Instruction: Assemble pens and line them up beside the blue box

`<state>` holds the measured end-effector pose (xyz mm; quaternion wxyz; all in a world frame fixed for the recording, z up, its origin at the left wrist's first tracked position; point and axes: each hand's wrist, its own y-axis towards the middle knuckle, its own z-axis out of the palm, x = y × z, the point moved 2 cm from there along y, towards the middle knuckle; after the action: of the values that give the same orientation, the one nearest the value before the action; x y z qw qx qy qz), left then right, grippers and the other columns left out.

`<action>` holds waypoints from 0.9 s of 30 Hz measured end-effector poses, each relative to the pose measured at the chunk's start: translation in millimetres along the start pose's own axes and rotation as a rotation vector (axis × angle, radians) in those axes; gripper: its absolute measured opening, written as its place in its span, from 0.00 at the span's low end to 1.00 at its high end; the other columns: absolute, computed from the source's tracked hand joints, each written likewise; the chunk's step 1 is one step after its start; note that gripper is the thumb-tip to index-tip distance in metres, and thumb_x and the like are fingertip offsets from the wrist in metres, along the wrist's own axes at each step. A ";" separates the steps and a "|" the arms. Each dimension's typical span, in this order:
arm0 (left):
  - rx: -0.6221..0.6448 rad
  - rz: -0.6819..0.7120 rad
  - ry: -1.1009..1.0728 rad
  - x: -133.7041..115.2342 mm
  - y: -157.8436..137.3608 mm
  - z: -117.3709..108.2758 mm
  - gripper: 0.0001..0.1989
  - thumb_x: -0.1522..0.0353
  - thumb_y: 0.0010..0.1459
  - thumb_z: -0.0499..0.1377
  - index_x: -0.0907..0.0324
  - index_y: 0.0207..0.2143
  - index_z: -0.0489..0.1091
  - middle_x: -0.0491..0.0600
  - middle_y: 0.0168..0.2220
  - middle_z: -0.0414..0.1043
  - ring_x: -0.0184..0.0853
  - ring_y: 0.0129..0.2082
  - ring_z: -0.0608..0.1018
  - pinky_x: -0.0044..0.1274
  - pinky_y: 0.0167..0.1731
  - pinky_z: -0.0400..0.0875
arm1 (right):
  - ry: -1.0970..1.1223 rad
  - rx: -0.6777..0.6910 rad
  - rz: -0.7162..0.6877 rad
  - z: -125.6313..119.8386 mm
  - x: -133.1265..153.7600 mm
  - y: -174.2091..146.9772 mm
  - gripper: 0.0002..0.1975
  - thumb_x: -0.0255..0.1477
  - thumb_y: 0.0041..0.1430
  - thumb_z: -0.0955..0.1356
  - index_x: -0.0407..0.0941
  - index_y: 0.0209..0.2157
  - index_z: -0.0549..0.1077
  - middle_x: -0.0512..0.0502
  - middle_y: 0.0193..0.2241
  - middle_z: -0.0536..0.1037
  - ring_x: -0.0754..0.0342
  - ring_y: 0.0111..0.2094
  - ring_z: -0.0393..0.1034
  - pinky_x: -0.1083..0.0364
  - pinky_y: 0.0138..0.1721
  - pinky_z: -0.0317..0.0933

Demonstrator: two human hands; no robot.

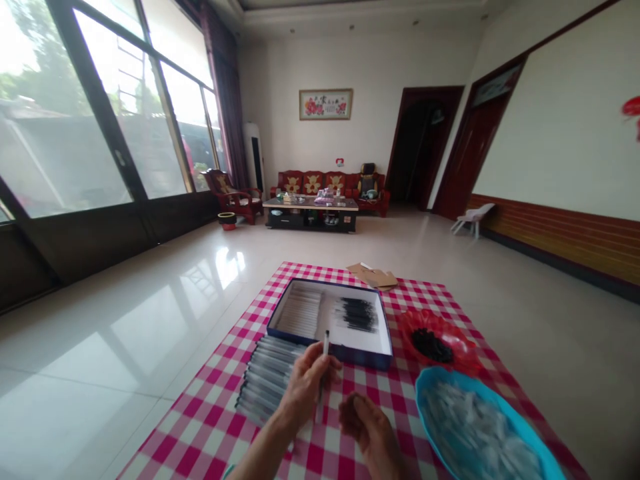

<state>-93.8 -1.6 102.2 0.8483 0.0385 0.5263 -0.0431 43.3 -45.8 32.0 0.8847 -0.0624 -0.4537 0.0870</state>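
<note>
My left hand is closed on a slim pen, held nearly upright with its dark end on top. Close by on the right, my right hand has its fingers curled in; whatever is in them is hidden. A stack of clear pens with dark ends lies left of my left hand. Beyond both hands sits a shallow blue-rimmed box, with clear tubes on its left side and thin black sticks on its right.
At the right, a red bowl contains small black pieces. Nearer stands a blue basin full of clear plastic pieces. Cardboard pieces lie at the far edge of the checked tablecloth. A sofa and low table stand across the room.
</note>
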 end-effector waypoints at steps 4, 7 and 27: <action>-0.073 0.069 0.176 -40.6 10.9 -34.8 0.22 0.57 0.47 0.65 0.63 0.40 0.70 0.48 0.29 0.74 0.30 0.24 0.75 0.18 0.20 0.63 | -0.001 -0.005 0.036 -4.8 -3.7 3.5 0.17 0.40 0.43 0.76 0.43 0.31 0.77 0.44 0.28 0.80 0.53 0.28 0.73 0.56 0.30 0.64; -0.209 0.148 0.314 -62.5 20.8 -61.6 0.23 0.57 0.43 0.66 0.62 0.39 0.72 0.49 0.29 0.75 0.32 0.25 0.76 0.18 0.19 0.64 | -0.009 -0.009 0.029 -6.0 -5.3 4.1 0.17 0.40 0.44 0.76 0.43 0.32 0.77 0.45 0.28 0.80 0.53 0.29 0.73 0.56 0.31 0.65; -0.460 0.179 0.237 -90.6 4.2 -112.4 0.41 0.61 0.37 0.70 0.60 0.55 0.62 0.43 0.25 0.73 0.29 0.22 0.75 0.17 0.19 0.64 | -0.085 0.013 0.042 -3.4 -2.9 2.9 0.18 0.42 0.42 0.76 0.44 0.31 0.76 0.46 0.28 0.80 0.53 0.29 0.73 0.55 0.32 0.65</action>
<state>-233.5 18.0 133.7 0.7678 -0.1040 0.6122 0.1575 44.1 -43.7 27.1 0.8630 -0.0622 -0.4888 0.1111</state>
